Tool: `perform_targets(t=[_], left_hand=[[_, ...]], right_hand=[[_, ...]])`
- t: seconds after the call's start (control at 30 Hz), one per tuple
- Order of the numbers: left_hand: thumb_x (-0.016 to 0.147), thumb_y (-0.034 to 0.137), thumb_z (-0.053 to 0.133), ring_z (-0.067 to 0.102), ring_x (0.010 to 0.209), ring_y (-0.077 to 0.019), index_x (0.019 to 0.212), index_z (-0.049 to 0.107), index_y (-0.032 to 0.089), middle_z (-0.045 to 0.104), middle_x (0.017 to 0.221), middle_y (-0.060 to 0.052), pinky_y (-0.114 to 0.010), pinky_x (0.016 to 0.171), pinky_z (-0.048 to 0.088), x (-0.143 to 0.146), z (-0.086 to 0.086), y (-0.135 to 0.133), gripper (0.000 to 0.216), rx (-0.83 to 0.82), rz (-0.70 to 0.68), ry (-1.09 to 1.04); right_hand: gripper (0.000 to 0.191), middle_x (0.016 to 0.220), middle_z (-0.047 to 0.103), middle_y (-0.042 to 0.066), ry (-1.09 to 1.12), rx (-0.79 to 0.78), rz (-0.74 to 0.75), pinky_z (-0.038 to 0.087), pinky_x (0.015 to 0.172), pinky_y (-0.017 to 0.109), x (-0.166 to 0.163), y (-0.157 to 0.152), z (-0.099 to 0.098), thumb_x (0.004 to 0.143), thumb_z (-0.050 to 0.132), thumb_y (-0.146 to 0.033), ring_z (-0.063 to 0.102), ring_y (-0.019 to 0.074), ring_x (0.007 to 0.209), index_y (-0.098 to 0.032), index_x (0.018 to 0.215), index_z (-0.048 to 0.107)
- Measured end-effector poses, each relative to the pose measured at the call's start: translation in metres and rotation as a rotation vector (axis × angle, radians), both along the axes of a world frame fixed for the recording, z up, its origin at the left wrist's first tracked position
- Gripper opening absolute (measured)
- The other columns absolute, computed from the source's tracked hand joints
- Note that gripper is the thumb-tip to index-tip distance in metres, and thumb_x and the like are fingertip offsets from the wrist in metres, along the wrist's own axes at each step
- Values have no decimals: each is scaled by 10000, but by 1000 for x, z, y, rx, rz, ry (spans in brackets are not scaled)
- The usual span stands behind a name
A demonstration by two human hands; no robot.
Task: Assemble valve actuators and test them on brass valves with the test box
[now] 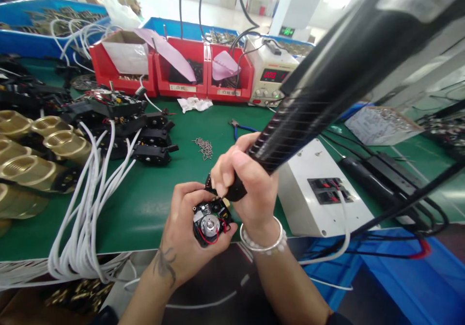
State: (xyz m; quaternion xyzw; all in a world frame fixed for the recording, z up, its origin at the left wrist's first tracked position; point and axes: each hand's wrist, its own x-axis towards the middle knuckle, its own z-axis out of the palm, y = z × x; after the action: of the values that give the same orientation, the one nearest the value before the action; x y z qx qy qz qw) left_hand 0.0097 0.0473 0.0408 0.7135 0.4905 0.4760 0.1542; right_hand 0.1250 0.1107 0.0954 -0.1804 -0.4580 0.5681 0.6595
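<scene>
My left hand (181, 233) is closed round a small black device (211, 224) with a round silver motor and red wires on its open face. In my right hand (254, 189) I grip a black electric screwdriver (301, 97), tilted, its body rising to the upper right. The tip end of the screwdriver is down at the upper edge of the device; my fingers hide the bit, so I cannot tell whether it touches a screw. A small pile of screws (204, 148) lies on the green mat (189, 172) beyond my hands. Blue-handled cutters (238, 127) lie behind my right hand.
On the left are brass fittings (29, 170), black devices (152, 143) and a bundle of white cables (78, 228). Red bins (181, 90) and a power supply (271, 75) stand at the back. A white terminal box (308, 208) sits close on the right.
</scene>
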Motion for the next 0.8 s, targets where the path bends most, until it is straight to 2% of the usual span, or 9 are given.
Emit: perform_targets(t=[0.1,0.17,0.37,0.67,0.8], left_hand=[[804,291,769,580,1073,-182,1125,512,231,519,1147,-49,-293,871,556,-1,1,1,416,0,-1,7],[804,285,770,585,1070,-188,1125,511,232,520,1147,-52,-300,860,561,-1,1,1,416,-7,-3,4],[795,287,773,576,1054,-173,1123,511,228,520,1126,-45,-281,869,547,-2,2,3,424,-2,-17,-9],[795,286,743,565,1042,-155,1111,523,235,525,1139,-32,-253,872,534,-1,-1,4,389,-48,-4,-66],[791,264,745,569,1029,-136,1112,514,233,519,1119,-21,-230,880,534,-1,1,4,396,-33,-19,-53]], right_hand=[[207,554,484,-97,22,-15,-176,451,447,197,5,-3,8,877,610,-242,498,71,429,-217,822,412],[197,548,468,-100,12,-2,-228,427,427,189,5,-5,8,878,591,-238,478,68,412,-220,827,401],[173,591,496,-91,26,78,-164,430,443,178,-2,-10,-2,926,581,-188,488,61,437,-217,851,427],[161,583,516,-90,2,98,-197,429,427,175,-8,-11,-3,893,580,-108,481,64,411,-211,844,465],[163,582,514,-76,16,92,-207,408,416,175,-12,-7,-7,918,633,-164,469,64,412,-205,836,498]])
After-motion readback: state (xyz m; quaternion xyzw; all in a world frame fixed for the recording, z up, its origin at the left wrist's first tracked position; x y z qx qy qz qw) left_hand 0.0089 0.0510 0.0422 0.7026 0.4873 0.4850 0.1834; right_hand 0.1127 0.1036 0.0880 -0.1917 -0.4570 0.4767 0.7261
